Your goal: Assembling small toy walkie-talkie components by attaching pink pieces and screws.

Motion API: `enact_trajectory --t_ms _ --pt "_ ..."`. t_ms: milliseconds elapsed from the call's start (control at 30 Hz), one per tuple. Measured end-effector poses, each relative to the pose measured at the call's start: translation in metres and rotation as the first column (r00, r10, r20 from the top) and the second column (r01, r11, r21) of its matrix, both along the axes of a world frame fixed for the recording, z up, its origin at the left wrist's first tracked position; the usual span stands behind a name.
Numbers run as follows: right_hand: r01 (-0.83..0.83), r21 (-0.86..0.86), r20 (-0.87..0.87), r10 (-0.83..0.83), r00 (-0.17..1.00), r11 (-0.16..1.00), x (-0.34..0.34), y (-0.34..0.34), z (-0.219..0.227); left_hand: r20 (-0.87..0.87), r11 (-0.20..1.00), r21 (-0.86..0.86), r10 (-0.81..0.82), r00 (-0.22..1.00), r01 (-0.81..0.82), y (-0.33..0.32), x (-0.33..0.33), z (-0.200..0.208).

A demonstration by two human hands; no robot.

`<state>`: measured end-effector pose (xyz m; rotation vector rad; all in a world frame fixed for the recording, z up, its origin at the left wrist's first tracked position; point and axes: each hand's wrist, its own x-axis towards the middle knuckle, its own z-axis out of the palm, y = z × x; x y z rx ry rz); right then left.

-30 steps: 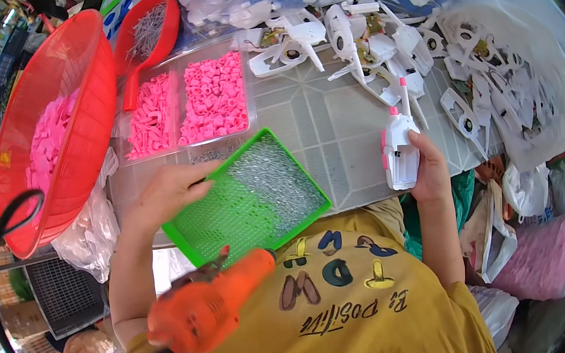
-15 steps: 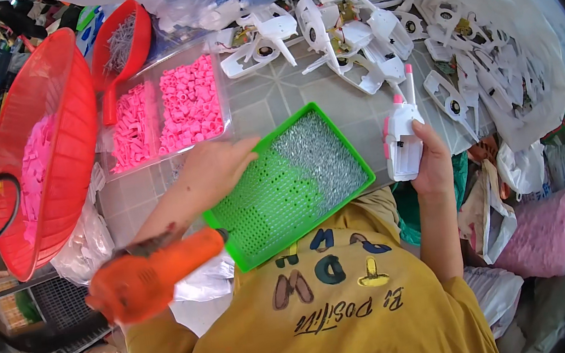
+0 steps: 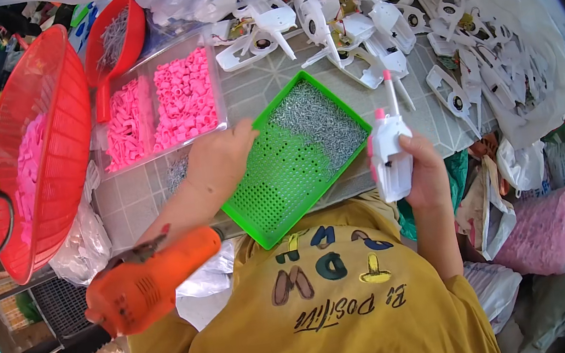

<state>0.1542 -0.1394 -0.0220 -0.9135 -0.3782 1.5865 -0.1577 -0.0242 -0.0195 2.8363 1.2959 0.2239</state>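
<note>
My right hand grips a white plastic toy housing with pink side parts and a pink-tipped rod pointing up. My left hand is at the left rim of a green perforated tray, fingers curled over its edge. Small silver screws cover the tray's far right part; a few fill holes elsewhere. Above my left forearm hangs an orange power screwdriver with a black nose, held by neither hand.
Pink small parts lie in a clear two-part box. Farther left are a red basket with pink pieces and a red scoop of long screws. White housings with wires fill the back; more sit in a white bag.
The green tray has moved away from me and turned, my left hand with it. My right hand has brought the white housing slightly nearer and leftward. The screwdriver has swung a little.
</note>
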Motion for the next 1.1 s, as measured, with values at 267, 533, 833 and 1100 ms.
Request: enact_trajectory --t_ms 267,533,833,1100 --pt "-0.069 -0.021 0.047 0.07 0.996 0.997 -0.03 -0.001 -0.003 -0.01 0.93 0.363 -0.063 0.998 0.063 -0.01 -0.001 0.009" --pt "-0.02 -0.044 -0.003 0.02 1.0 0.999 -0.036 0.017 0.001 0.782 0.757 -0.616 0.554 0.287 0.217 -0.02 -0.07 0.057" --pt "-0.009 -0.002 0.025 0.009 1.0 1.0 -0.04 0.042 0.001 0.818 0.602 -0.564 0.315 0.481 0.566 -0.058 -0.119 0.088" --pt "-0.055 0.035 0.03 0.054 0.998 0.998 -0.076 0.051 0.016 0.949 0.882 -0.29 0.314 -0.005 0.372 -0.038 -0.015 0.083"
